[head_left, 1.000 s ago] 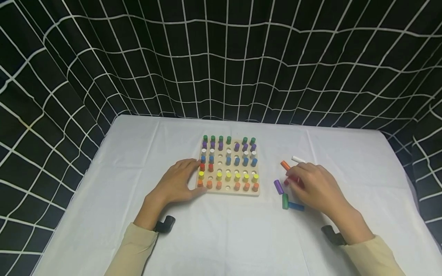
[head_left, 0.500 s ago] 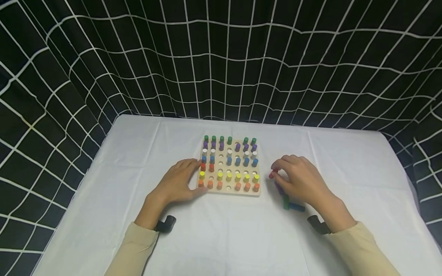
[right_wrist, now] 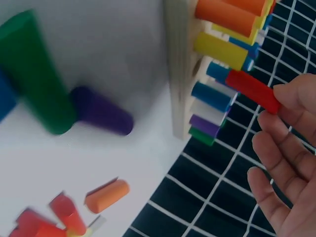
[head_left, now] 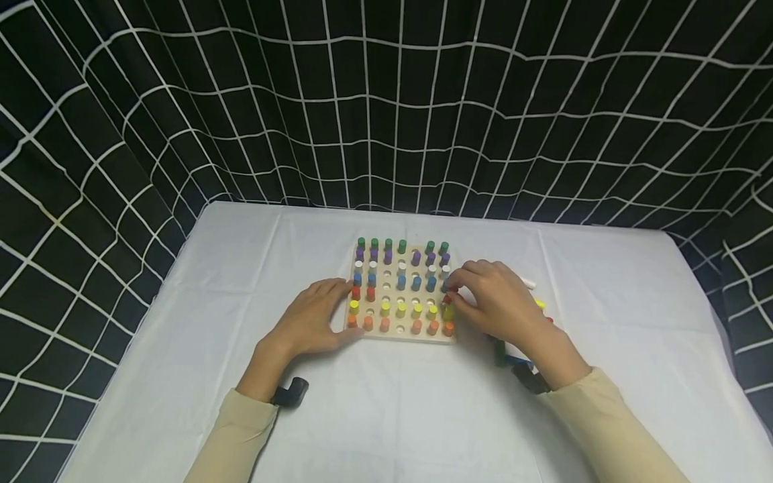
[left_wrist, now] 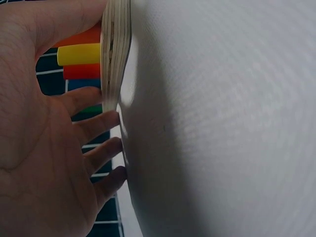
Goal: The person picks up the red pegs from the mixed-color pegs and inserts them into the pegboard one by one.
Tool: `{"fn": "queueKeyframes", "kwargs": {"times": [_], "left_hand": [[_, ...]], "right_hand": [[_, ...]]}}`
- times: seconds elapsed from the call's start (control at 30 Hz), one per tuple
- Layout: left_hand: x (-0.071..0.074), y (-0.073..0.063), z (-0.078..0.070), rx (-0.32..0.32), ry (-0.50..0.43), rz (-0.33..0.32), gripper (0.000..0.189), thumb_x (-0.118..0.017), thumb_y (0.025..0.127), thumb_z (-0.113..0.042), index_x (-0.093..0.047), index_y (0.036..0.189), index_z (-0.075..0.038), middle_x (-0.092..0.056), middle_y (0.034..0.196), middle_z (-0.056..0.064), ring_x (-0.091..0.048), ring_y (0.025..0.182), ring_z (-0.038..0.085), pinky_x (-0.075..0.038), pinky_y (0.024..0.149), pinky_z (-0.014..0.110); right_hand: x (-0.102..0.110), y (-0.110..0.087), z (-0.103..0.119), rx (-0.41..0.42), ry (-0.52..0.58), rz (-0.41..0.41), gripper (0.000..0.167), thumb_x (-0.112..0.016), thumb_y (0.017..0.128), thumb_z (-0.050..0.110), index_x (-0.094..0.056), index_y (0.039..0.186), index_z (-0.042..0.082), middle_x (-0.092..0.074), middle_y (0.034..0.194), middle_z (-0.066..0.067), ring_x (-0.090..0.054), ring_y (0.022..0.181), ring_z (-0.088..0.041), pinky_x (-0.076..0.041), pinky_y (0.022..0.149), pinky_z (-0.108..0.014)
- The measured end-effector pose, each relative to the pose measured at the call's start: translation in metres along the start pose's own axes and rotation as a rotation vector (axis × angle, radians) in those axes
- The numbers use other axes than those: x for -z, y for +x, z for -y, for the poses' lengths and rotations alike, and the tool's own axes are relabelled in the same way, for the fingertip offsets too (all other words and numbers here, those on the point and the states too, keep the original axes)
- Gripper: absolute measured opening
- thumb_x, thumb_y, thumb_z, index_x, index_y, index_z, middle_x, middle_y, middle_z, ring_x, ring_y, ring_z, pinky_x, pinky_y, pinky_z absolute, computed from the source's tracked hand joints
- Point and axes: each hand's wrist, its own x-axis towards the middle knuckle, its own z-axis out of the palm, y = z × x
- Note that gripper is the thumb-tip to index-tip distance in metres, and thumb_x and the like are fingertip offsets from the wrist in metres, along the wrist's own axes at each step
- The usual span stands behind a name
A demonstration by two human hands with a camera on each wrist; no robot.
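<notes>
A wooden pegboard [head_left: 410, 338] stands on the table, filled with rows of coloured pegs and with several bare holes. Its left side is touched by my left hand [head_left: 304, 318]; the thumb lies at the front left corner and the fingers are loosely extended along the edge. My right hand [head_left: 498, 302] pinches a red peg [right_wrist: 253, 91] between thumb and fingertips at the board's right side. In the right wrist view that peg is tilted, its far end close to the blue pegs and beside a yellow peg [right_wrist: 222, 50]. Whether it touches the board I cannot tell.
Loose pegs lie on the white cloth [head_left: 386, 416] right of the board: green [right_wrist: 37, 74], purple [right_wrist: 101, 111], orange [right_wrist: 107, 196], red [right_wrist: 66, 212] and white [head_left: 528, 283] among them. My right forearm partly covers them. A dark netted curtain [head_left: 398, 121] rises behind the table.
My right hand has moved left with the red peg, from among the loose pegs to the board's right edge. My left hand stays at the board.
</notes>
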Motion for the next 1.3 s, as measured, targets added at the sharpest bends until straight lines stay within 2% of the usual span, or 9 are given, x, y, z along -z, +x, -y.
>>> {"fn": "queueKeyframes", "kwargs": {"times": [0.17, 0.3, 0.47, 0.6, 0.83, 1.1, 1.3], "left_hand": [[-0.001, 0.0, 0.0, -0.003, 0.003, 0.004, 0.091, -0.069, 0.089, -0.061, -0.042, 0.163, -0.015, -0.044, 0.168, 0.011, -0.037, 0.159, 0.034, -0.031, 0.133, 0.055], [-0.001, 0.0, 0.0, -0.003, 0.001, 0.004, 0.091, -0.069, 0.089, -0.061, -0.042, 0.162, -0.014, -0.045, 0.167, 0.011, -0.037, 0.159, 0.035, -0.031, 0.133, 0.055], [0.0, 0.0, 0.0, -0.005, -0.004, 0.001, 0.09, -0.07, 0.089, -0.06, -0.043, 0.162, -0.014, -0.045, 0.167, 0.012, -0.037, 0.158, 0.035, -0.031, 0.132, 0.056], [0.0, 0.0, 0.0, -0.012, -0.006, 0.003, 0.09, -0.07, 0.09, -0.06, -0.042, 0.162, -0.014, -0.045, 0.167, 0.012, -0.037, 0.159, 0.035, -0.031, 0.132, 0.056], [0.0, -0.002, -0.001, -0.021, -0.009, 0.006, 0.089, -0.069, 0.092, -0.059, -0.041, 0.163, -0.013, -0.044, 0.168, 0.011, -0.037, 0.159, 0.035, -0.031, 0.132, 0.055], [0.001, -0.001, 0.001, -0.026, 0.008, 0.006, 0.091, -0.068, 0.091, -0.061, -0.04, 0.163, -0.013, -0.044, 0.168, 0.012, -0.037, 0.159, 0.035, -0.031, 0.132, 0.056], [0.001, 0.0, 0.002, -0.02, 0.021, 0.005, 0.091, -0.067, 0.091, -0.063, -0.041, 0.163, -0.014, -0.044, 0.168, 0.011, -0.037, 0.159, 0.034, -0.032, 0.132, 0.055]], "right_hand": [[-0.004, 0.008, 0.006, 0.017, 0.013, -0.001, 0.011, -0.082, 0.092, 0.021, -0.078, 0.1, 0.014, -0.077, 0.096, 0.0, -0.071, 0.094, -0.024, -0.058, 0.093, -0.047], [-0.008, 0.015, 0.011, 0.022, 0.029, 0.002, 0.011, -0.082, 0.091, 0.019, -0.079, 0.1, 0.014, -0.078, 0.098, 0.0, -0.072, 0.098, -0.024, -0.058, 0.093, -0.046], [-0.013, 0.024, 0.018, 0.045, 0.051, 0.006, 0.011, -0.081, 0.092, 0.018, -0.079, 0.101, 0.012, -0.078, 0.098, -0.002, -0.071, 0.095, -0.024, -0.058, 0.091, -0.045], [-0.015, 0.031, 0.024, 0.05, 0.048, 0.035, 0.011, -0.082, 0.092, 0.02, -0.08, 0.1, 0.013, -0.077, 0.097, -0.001, -0.069, 0.093, -0.021, -0.058, 0.089, -0.043], [-0.02, 0.046, 0.034, 0.065, 0.043, 0.08, 0.011, -0.081, 0.093, 0.021, -0.081, 0.101, 0.015, -0.077, 0.098, 0.0, -0.07, 0.094, -0.021, -0.059, 0.092, -0.043], [-0.027, 0.058, 0.041, 0.093, 0.057, 0.08, 0.008, -0.08, 0.093, 0.021, -0.08, 0.099, 0.014, -0.077, 0.094, -0.001, -0.068, 0.089, -0.021, -0.057, 0.084, -0.042], [-0.036, 0.063, 0.046, 0.108, 0.085, 0.107, 0.01, -0.08, 0.094, 0.02, -0.08, 0.102, 0.014, -0.077, 0.094, 0.0, -0.068, 0.088, -0.02, -0.059, 0.086, -0.041]]}}
